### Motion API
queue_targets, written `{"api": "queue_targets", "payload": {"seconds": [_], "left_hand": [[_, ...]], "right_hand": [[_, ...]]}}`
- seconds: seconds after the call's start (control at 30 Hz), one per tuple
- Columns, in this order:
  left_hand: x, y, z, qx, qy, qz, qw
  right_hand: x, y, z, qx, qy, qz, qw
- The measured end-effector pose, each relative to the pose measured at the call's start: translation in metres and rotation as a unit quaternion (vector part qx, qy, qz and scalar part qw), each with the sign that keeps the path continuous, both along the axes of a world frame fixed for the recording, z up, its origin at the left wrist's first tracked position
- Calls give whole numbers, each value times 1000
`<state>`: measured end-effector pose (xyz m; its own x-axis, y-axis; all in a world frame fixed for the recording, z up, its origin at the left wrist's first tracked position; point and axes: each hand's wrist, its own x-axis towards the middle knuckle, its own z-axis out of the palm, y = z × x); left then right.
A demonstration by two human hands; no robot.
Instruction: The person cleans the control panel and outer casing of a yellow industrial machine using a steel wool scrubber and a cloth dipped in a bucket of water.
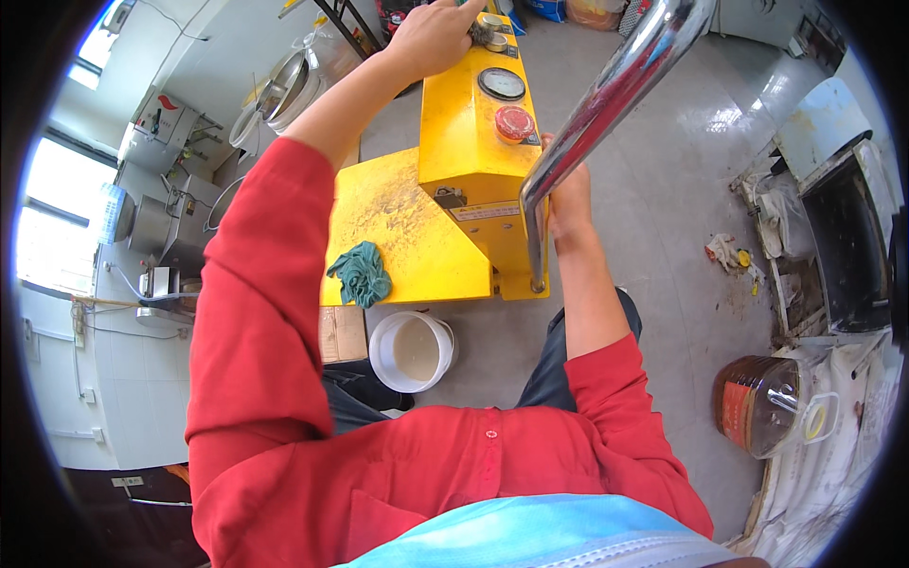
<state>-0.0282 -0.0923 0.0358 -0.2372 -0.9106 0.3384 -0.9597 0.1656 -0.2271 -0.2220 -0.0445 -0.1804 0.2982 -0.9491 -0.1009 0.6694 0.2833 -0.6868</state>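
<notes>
My left hand (434, 37) is at the far end of a yellow machine housing (461, 99), beside round metal-rimmed controls (496, 42). A dark, fuzzy wad, perhaps a steel-wool scourer (481, 33), shows at its fingers. My right hand (570, 199) is at the housing's right side, partly behind a bent chrome bar (603, 92); its fingers are hidden. Between the hands are a round gauge or dial (502, 84) and a red push button (515, 123). A crumpled green cloth (362, 274) lies on the stained yellow lower cover (412, 241).
A white bucket (414, 351) of cloudy liquid stands on the floor below the cover, near a cardboard box (342, 334). At right are a large plastic oil jug (760, 406), white sacks (817, 483) and an open dark-lined cabinet (848, 234). Litter (731, 255) lies on the floor.
</notes>
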Motion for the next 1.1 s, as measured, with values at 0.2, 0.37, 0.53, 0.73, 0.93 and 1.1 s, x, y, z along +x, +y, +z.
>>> {"api": "queue_targets", "payload": {"seconds": [0.2,0.37,0.53,0.73,0.93,1.1], "left_hand": [[-15,48,-17,9,-14,-49,999],[7,15,2,20,-29,39,999],[30,16,-15,-49,0,-14,999],[15,46,-27,-44,-6,-103,994],[3,6,-1,-9,-11,-46,999],[-6,-10,-3,23,-22,-11,999]], "right_hand": [[-10,5,12,6,34,-29,999],[-4,0,1,-25,12,5,1000],[0,4,8,10,16,1,1000],[-4,7,16,25,37,-39,998],[-2,21,34,14,41,-35,998],[-7,13,23,9,30,-39,999]]}}
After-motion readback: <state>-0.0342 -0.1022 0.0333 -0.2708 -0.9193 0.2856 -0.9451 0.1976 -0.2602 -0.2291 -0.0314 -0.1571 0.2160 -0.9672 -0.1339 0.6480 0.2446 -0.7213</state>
